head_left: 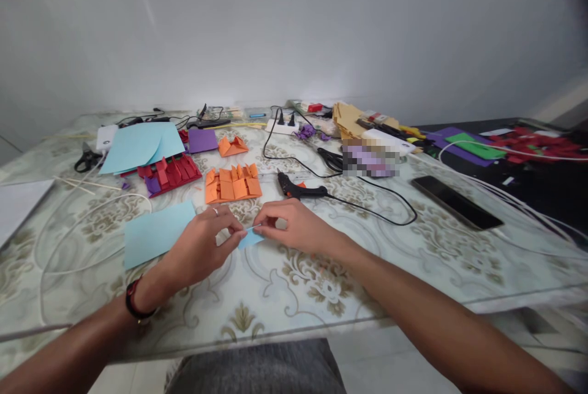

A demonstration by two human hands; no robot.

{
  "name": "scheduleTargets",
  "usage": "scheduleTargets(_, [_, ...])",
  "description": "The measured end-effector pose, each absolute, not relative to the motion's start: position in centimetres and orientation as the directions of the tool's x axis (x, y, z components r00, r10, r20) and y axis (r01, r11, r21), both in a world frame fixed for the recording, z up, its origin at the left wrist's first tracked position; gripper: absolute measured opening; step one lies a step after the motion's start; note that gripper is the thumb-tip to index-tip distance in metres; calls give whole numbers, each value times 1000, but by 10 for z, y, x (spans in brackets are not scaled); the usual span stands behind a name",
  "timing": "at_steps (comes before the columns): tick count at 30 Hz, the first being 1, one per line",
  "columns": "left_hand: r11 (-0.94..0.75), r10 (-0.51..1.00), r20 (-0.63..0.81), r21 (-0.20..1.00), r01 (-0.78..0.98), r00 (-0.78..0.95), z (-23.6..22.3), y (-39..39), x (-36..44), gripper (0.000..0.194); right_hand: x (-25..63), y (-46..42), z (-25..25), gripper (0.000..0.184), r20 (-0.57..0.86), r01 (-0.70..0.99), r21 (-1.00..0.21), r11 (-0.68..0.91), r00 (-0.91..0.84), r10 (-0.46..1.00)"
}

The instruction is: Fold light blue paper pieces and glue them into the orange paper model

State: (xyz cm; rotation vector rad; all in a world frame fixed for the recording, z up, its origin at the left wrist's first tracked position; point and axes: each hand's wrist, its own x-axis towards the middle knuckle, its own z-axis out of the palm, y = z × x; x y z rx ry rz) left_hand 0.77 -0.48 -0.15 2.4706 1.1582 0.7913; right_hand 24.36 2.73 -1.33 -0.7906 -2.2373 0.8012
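Between my two hands, low over the patterned tablecloth, is a small piece of light blue paper (pixel 250 239). My left hand (pixel 206 234) pinches its left side between thumb and fingers. From the right, my right hand (pixel 294 225) pinches its upper right edge. A larger light blue sheet (pixel 158 233) lies flat, partly behind my left hand. Just beyond my hands sits a row of folded orange paper pieces (pixel 233 184). The black hot glue gun (pixel 301 189) lies on its side past my right hand, its nozzle toward the orange pieces.
Light blue sheets (pixel 142 146) rest near folded red paper (pixel 169 174) at the back left, beside black scissors (pixel 87 158). A power strip (pixel 282 126) stands near the wall. The glue gun's cord (pixel 381 215) loops rightward toward a phone (pixel 456 202). White cables cross both sides.
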Motion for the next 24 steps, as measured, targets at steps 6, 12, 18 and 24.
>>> scheduleTargets(6, [-618,786,354,459,638,507,-1,-5,8,14,243,27,-12,10,309,341,-723,601,-618,723])
scheduleTargets(12, [-591,800,263,500,633,539,-6,-4,7,9,244,29,-12,9,326,338,-712,616,-617,716])
scheduleTargets(18, [-601,787,268,541,589,556,-8,-6,8,28,245,32,-16,12,380,273,-692,669,-650,658])
scheduleTargets(24, [-379,876,106,754,536,470,-7,-4,8,48,246,32,-16,14,424,270,-681,680,-612,667])
